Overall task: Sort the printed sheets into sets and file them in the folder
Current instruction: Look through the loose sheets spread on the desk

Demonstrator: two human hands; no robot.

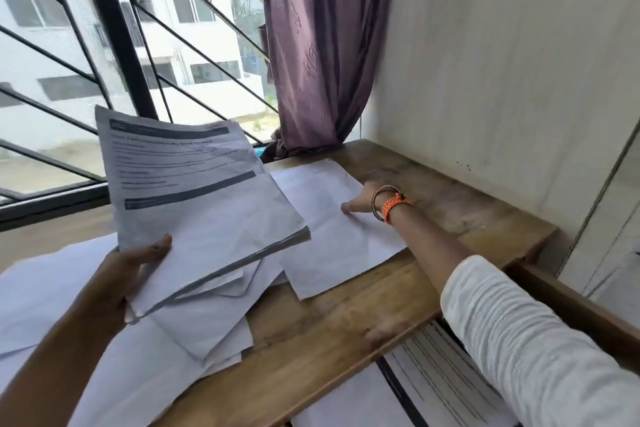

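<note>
White printed sheets (194,191) sit gripped in my left hand (133,269), raised left of the lone sheet (332,232) on the worktop (450,215); my right hand (360,201) presses it, fingers hidden. Square edges before adding.

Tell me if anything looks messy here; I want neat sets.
Yes. The loose sheets under the left hand lie fanned at mixed angles, and its held stack has uneven lower edges.

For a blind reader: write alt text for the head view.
The left hand holds up a stack of printed sheets over loose papers on a wooden table. The right hand rests on a blank sheet near a purple curtain.
</note>
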